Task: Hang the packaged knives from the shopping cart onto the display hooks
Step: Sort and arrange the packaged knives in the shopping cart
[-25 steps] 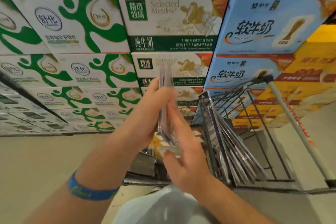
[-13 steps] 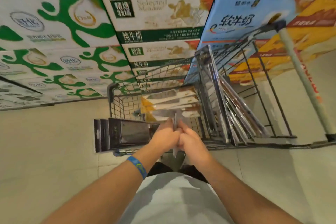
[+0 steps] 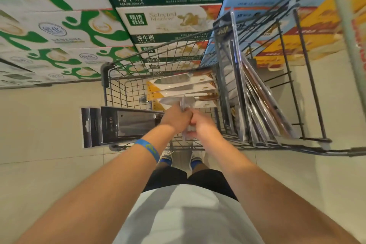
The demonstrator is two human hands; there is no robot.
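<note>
Left grip (image 3: 175,118) and right grip (image 3: 202,124) hold one pack (image 3: 183,103) above cart's (image 3: 105,74) packaged knives (image 3: 178,82).

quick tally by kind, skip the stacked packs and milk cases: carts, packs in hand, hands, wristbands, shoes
shopping cart: 1
packaged knife, held edge-on: 1
hands: 2, left hand and right hand, each with a grip on that pack
blue wristband: 1
shoes: 2, left shoe and right shoe
total: 7
</note>
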